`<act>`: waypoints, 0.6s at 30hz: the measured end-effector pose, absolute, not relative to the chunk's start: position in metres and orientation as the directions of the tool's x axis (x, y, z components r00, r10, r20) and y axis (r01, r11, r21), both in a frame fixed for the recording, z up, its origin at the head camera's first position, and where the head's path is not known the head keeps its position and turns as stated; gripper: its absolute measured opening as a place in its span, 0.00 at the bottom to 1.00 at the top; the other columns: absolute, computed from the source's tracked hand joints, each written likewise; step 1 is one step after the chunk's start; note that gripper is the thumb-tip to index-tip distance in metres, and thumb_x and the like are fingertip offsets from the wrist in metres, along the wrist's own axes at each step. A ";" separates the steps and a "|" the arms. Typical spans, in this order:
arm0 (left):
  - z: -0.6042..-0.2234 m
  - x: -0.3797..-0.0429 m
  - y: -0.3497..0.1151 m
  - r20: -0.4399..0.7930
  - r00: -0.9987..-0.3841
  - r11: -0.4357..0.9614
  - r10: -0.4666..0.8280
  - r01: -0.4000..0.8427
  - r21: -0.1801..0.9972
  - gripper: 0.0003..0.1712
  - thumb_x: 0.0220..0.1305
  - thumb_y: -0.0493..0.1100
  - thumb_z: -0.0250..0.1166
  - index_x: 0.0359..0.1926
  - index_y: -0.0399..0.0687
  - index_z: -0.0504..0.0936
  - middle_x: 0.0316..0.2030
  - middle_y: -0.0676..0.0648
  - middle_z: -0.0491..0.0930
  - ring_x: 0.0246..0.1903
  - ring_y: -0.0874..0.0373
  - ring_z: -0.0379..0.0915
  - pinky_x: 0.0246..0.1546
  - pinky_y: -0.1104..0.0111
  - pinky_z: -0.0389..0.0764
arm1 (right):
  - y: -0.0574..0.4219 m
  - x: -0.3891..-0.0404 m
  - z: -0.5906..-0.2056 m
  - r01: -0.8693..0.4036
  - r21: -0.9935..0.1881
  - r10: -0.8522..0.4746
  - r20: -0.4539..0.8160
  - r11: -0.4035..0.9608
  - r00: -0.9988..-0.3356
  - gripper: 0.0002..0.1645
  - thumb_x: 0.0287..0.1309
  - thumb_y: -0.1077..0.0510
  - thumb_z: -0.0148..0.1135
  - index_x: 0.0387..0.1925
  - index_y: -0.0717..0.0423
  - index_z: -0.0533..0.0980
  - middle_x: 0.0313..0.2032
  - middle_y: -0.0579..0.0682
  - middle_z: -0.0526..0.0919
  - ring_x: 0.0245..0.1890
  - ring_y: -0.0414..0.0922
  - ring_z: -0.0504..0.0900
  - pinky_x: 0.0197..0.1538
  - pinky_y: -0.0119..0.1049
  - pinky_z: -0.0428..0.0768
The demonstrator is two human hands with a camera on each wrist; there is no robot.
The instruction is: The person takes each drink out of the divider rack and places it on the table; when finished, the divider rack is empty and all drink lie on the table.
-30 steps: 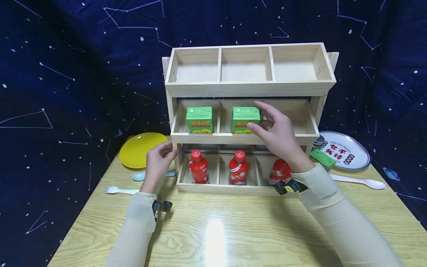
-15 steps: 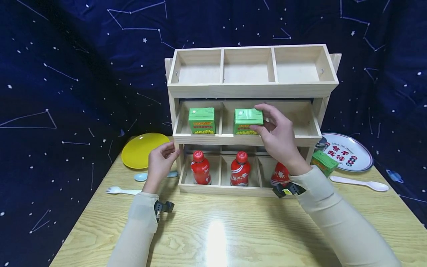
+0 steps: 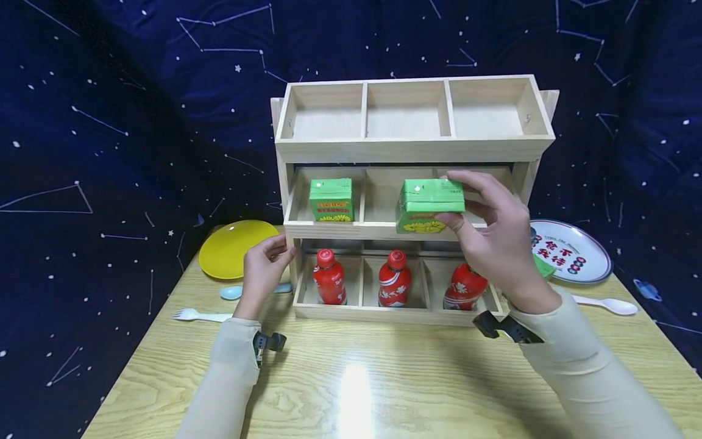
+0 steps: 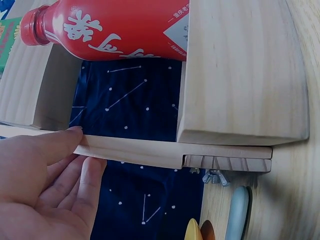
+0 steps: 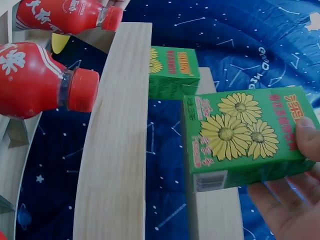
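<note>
My right hand (image 3: 496,238) grips a green drink carton (image 3: 430,204) by its right end, between thumb and fingers. The carton, printed with yellow flowers, is held in front of the middle tier of a wooden rack (image 3: 411,149) and overlaps its front lip. A second green carton (image 3: 331,200) stands in that tier's left compartment. My left hand (image 3: 265,271) pinches the rack's left upright (image 4: 125,150) between thumb and fingers. Three red bottles (image 3: 329,280) occupy the bottom tier, one per compartment; the right one leans.
A yellow plate (image 3: 230,250), a blue spoon (image 3: 230,292) and a white fork (image 3: 200,315) lie left of the rack. To its right are a white plate (image 3: 581,262), a white spoon (image 3: 616,305) and another green carton (image 3: 543,267), partly hidden by my right hand.
My right hand has lifted the green carton out of the middle compartment and brought it toward me and to the right. The left hand stays on the upright.
</note>
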State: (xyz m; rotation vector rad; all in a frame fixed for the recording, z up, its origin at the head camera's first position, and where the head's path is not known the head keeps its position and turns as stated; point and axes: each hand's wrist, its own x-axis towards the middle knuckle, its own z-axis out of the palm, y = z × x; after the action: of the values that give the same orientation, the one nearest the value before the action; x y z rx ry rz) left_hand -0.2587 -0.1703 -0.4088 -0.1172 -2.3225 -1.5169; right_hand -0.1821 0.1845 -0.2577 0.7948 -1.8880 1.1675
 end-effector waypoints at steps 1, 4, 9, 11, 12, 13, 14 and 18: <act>-0.409 -0.259 -0.170 0.346 -0.930 0.421 -0.126 0.265 0.867 0.21 0.61 0.37 0.71 0.55 0.38 0.82 0.47 0.40 0.84 0.45 0.50 0.82 0.47 0.66 0.83 | 0.187 -0.178 -0.257 -0.800 -0.455 -0.104 0.842 0.391 -0.530 0.35 0.41 0.82 0.71 0.56 0.69 0.76 0.51 0.56 0.81 0.49 0.45 0.81 0.50 0.31 0.82; -0.410 -0.259 -0.171 0.353 -0.927 0.420 -0.125 0.273 0.866 0.21 0.61 0.37 0.71 0.55 0.37 0.82 0.46 0.39 0.84 0.45 0.49 0.82 0.47 0.65 0.83 | 0.197 -0.166 -0.260 -0.766 -0.505 -0.076 0.814 0.398 -0.576 0.37 0.38 0.84 0.70 0.56 0.69 0.76 0.50 0.57 0.81 0.47 0.44 0.82 0.46 0.28 0.83; -0.411 -0.259 -0.172 0.360 -0.923 0.422 -0.133 0.276 0.864 0.21 0.61 0.37 0.71 0.55 0.37 0.82 0.46 0.40 0.85 0.44 0.51 0.83 0.46 0.66 0.83 | 0.222 -0.149 -0.267 -0.702 -0.534 -0.048 0.779 0.471 -0.625 0.39 0.38 0.86 0.69 0.57 0.70 0.75 0.50 0.57 0.81 0.47 0.43 0.82 0.43 0.25 0.82; -0.412 -0.259 -0.172 0.368 -0.920 0.422 -0.135 0.283 0.862 0.21 0.60 0.37 0.71 0.54 0.37 0.82 0.45 0.40 0.85 0.44 0.51 0.83 0.46 0.66 0.83 | 0.233 -0.144 -0.272 -0.676 -0.533 -0.028 0.774 0.509 -0.632 0.39 0.38 0.86 0.69 0.57 0.70 0.75 0.51 0.56 0.81 0.47 0.41 0.82 0.43 0.23 0.81; -0.412 -0.259 -0.172 0.374 -0.917 0.421 -0.136 0.288 0.860 0.21 0.60 0.37 0.72 0.54 0.37 0.82 0.45 0.40 0.85 0.44 0.51 0.83 0.46 0.67 0.83 | 0.239 -0.141 -0.275 -0.667 -0.537 -0.013 0.774 0.517 -0.634 0.38 0.38 0.86 0.69 0.57 0.70 0.75 0.51 0.56 0.82 0.47 0.41 0.82 0.43 0.22 0.81; -0.412 -0.259 -0.172 0.379 -0.915 0.418 -0.134 0.295 0.859 0.20 0.60 0.36 0.71 0.54 0.36 0.82 0.45 0.40 0.85 0.44 0.50 0.83 0.46 0.67 0.84 | 0.245 -0.138 -0.278 -0.653 -0.539 -0.004 0.770 0.532 -0.638 0.39 0.37 0.86 0.69 0.57 0.70 0.75 0.51 0.56 0.82 0.47 0.40 0.82 0.43 0.22 0.81; -0.411 -0.260 -0.172 0.383 -0.914 0.416 -0.132 0.300 0.858 0.20 0.60 0.36 0.71 0.54 0.36 0.82 0.45 0.40 0.85 0.44 0.50 0.83 0.45 0.67 0.84 | 0.252 -0.136 -0.281 -0.643 -0.544 0.009 0.767 0.540 -0.642 0.39 0.37 0.86 0.69 0.56 0.70 0.75 0.51 0.55 0.82 0.48 0.39 0.82 0.43 0.21 0.80; -0.411 -0.261 -0.172 0.385 -0.915 0.391 -0.121 0.312 0.866 0.20 0.60 0.35 0.71 0.53 0.35 0.83 0.44 0.38 0.85 0.44 0.49 0.83 0.44 0.69 0.84 | 0.278 -0.126 -0.297 -0.588 -0.570 0.063 0.747 0.574 -0.662 0.39 0.37 0.87 0.68 0.56 0.71 0.75 0.51 0.51 0.81 0.48 0.36 0.81 0.43 0.18 0.78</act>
State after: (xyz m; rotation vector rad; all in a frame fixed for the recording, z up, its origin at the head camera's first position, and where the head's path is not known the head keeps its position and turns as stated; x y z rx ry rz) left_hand -0.2615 -0.1718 -0.4106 -0.1656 -2.2685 -1.5352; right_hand -0.1264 0.2781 -0.2974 0.4173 -2.0536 1.1032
